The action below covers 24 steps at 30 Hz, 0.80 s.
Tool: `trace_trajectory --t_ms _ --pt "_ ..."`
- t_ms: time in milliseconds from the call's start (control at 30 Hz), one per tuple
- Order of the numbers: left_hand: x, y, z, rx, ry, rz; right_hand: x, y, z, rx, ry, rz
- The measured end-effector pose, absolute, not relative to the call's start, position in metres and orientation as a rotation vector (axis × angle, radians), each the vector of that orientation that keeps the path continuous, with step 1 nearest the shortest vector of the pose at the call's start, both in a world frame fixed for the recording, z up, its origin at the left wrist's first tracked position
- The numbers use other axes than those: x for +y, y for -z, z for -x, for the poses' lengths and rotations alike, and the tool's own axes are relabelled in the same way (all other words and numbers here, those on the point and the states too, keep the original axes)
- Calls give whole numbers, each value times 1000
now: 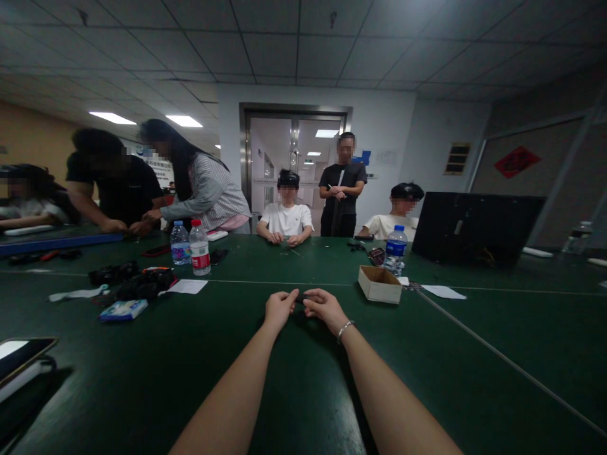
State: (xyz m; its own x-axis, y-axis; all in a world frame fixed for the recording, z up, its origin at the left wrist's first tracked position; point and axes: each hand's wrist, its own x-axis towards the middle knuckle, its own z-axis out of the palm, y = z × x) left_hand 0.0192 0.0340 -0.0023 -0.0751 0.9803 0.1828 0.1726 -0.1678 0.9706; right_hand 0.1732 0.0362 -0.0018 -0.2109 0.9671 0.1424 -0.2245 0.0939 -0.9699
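Centrally, above the green counter (303,392), a small dark item (300,297) is held between the left hand (279,311) and the right hand (327,309). It is gripped by the fingertips of both hands; what it is cannot quite be told, since most of it is covered by the fingers. A bracelet (345,330) is worn on the right wrist. To the right and slightly farther off, an open box (379,291) is seen, with a blue-capped bottle (395,251) placed just behind it. On the left, a blue-and-white packet (123,310) is laid on the near side of some black gear (146,284), beside which a white sheet (188,286) is spread. Farther back, a red-capped bottle (200,249) is stood next to another bottle (180,245). At the far right, a black monitor (477,224) is set up.
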Motion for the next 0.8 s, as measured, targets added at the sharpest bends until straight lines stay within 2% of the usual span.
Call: trace_trajectory --t_ms 400,800 --pt "34 5 -12 854 -1434 -1340 35 -3 -173 -1224 -1443 931" --pt "46 13 -13 1115 -1292 -1342 39 3 -171 -1217 -1357 939"
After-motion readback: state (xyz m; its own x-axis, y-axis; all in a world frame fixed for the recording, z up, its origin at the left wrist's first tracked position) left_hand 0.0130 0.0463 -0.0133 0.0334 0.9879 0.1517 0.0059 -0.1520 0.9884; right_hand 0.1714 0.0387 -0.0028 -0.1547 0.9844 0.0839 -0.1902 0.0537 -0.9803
